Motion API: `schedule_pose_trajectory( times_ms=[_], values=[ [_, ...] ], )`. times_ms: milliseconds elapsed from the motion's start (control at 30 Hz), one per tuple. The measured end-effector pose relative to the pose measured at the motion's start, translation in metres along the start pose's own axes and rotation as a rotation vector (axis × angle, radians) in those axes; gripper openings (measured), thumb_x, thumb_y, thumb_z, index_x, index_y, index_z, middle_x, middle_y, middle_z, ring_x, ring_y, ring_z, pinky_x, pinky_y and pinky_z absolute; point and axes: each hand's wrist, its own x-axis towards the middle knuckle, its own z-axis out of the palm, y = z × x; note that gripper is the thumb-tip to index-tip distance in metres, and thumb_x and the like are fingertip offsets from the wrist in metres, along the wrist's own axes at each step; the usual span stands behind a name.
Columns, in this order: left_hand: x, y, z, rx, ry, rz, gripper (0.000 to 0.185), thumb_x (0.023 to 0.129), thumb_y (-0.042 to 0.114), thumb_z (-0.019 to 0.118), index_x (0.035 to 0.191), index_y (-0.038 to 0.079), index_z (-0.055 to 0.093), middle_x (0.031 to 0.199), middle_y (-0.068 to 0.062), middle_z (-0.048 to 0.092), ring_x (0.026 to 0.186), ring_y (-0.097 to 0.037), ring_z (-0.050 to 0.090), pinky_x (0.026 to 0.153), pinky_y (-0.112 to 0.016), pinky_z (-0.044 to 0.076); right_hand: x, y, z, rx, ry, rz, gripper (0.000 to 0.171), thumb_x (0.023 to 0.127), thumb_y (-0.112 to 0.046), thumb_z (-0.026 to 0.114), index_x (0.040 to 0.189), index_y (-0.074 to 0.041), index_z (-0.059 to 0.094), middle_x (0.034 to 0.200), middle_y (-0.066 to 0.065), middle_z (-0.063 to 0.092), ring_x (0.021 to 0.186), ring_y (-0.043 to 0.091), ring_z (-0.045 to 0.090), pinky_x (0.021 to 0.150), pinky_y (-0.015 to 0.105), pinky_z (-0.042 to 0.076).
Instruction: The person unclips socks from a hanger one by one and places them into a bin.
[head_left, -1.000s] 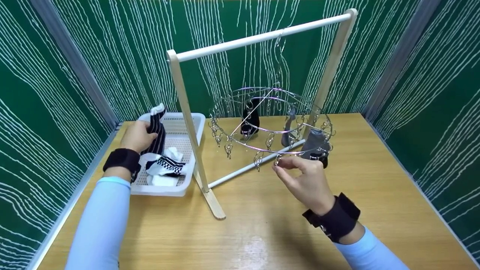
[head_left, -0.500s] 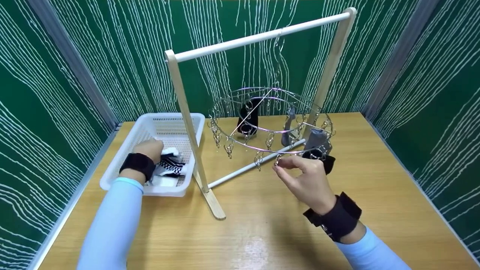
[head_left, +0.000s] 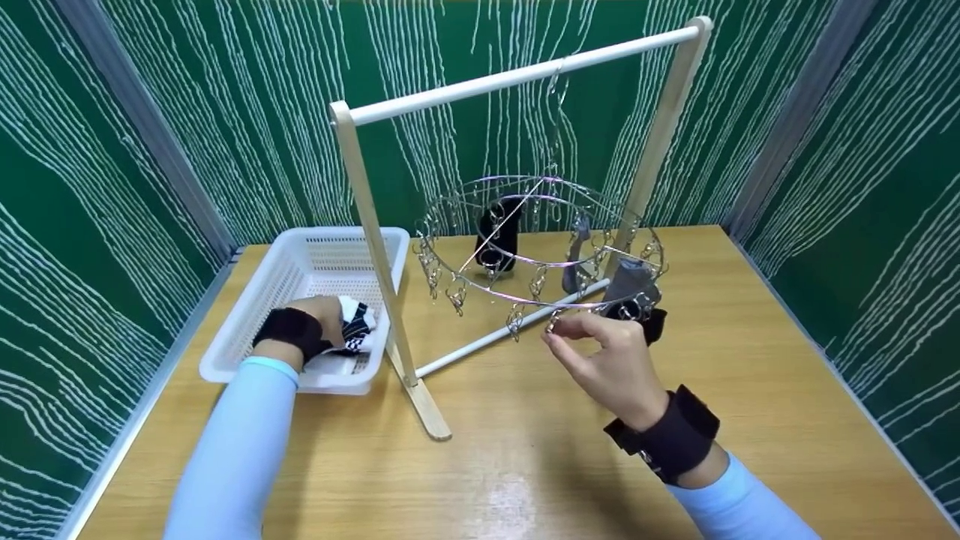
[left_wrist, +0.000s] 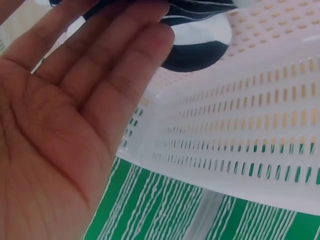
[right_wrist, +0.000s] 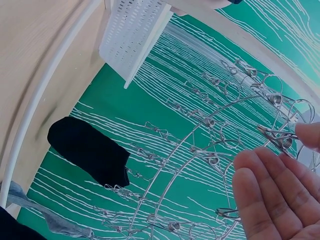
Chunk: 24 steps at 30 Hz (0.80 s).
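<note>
- From the head camera, the left hand (head_left: 319, 319) lay inside the white basket (head_left: 259, 300) on the left of the counter (head_left: 525, 450), on a striped sock (head_left: 358, 324) at the basket's near right corner.
- The left wrist camera alone showed that hand's palm: the fingers (left_wrist: 125, 65) lay nearly straight, their tips against the dark-and-white sock (left_wrist: 195, 45), with the basket's perforated wall (left_wrist: 240, 140) just beside; whether the grip had closed on the sock could not be told.
- In the head view the right hand (head_left: 611, 360) pinched a metal clip (head_left: 553, 322) on the near rim of the round wire hanger (head_left: 536, 240), which hung from the wooden rack's rail (head_left: 525, 73).
- The right wrist camera showed the clip (right_wrist: 277, 137) close up between thumb and fingers, and a black sock (right_wrist: 90, 150) hanging from the ring.
- Only the head view showed a grey sock (head_left: 628, 281) clipped just beyond the right hand.
</note>
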Motion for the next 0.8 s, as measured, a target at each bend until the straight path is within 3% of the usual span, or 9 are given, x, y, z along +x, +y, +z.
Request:
schedule_pose_trajectory(
  times_ms=[100,200,367,467,567,800],
  values=[
    [0.005,-0.005,0.001,0.0,0.03,0.028,0.016,0.086,0.014,0.079,0.096,0.002,0.077,0.093,-0.009,0.073,0.085,-0.026,0.063,0.087,-0.044,0.058,0.0,0.0,0.001,0.003,0.013,-0.012,0.015,0.082,0.007,0.087,0.092,0.0,0.079,0.086,0.01,0.083,0.072,0.021,0.079,0.074,0.019,0.063],
    [0.012,-0.009,-0.001,-0.021,0.087,0.064,0.031,0.089,0.016,0.077,0.113,-0.004,0.077,0.111,-0.018,0.078,0.102,-0.033,0.07,0.102,-0.052,0.058,0.0,0.0,0.001,0.006,0.024,-0.016,0.015,0.081,0.008,0.087,0.091,-0.001,0.079,0.085,0.009,0.083,0.071,0.02,0.079,0.074,0.017,0.062],
    [0.015,-0.008,-0.01,-0.072,0.21,0.111,0.047,0.101,0.018,0.069,0.14,-0.008,0.066,0.139,-0.029,0.07,0.13,-0.045,0.066,0.115,-0.061,0.051,0.002,0.0,0.0,0.003,0.014,-0.005,0.014,0.082,0.005,0.088,0.091,-0.001,0.079,0.086,0.009,0.083,0.072,0.019,0.079,0.075,0.014,0.061],
    [0.007,-0.001,-0.018,-0.097,0.296,0.119,0.052,0.106,0.019,0.065,0.151,-0.006,0.057,0.149,-0.03,0.063,0.14,-0.047,0.06,0.12,-0.062,0.047,0.001,0.0,-0.001,0.002,0.009,0.006,0.013,0.083,0.005,0.087,0.092,-0.001,0.079,0.087,0.01,0.083,0.073,0.021,0.079,0.075,0.016,0.062],
    [-0.003,0.007,-0.023,-0.126,0.397,0.138,0.055,0.108,0.02,0.063,0.158,-0.002,0.051,0.155,-0.028,0.059,0.143,-0.047,0.057,0.122,-0.062,0.045,0.001,-0.001,-0.001,0.004,0.008,0.016,0.013,0.083,0.005,0.088,0.091,0.0,0.08,0.088,0.011,0.083,0.074,0.021,0.08,0.076,0.016,0.062],
    [-0.024,0.019,-0.021,-0.172,0.605,0.225,0.059,0.107,0.017,0.064,0.16,-0.001,0.047,0.154,-0.028,0.06,0.133,-0.047,0.065,0.116,-0.061,0.051,0.002,-0.002,-0.002,0.007,0.027,0.019,0.013,0.082,0.006,0.088,0.09,0.0,0.08,0.088,0.011,0.083,0.074,0.023,0.08,0.078,0.013,0.061]
  ],
)
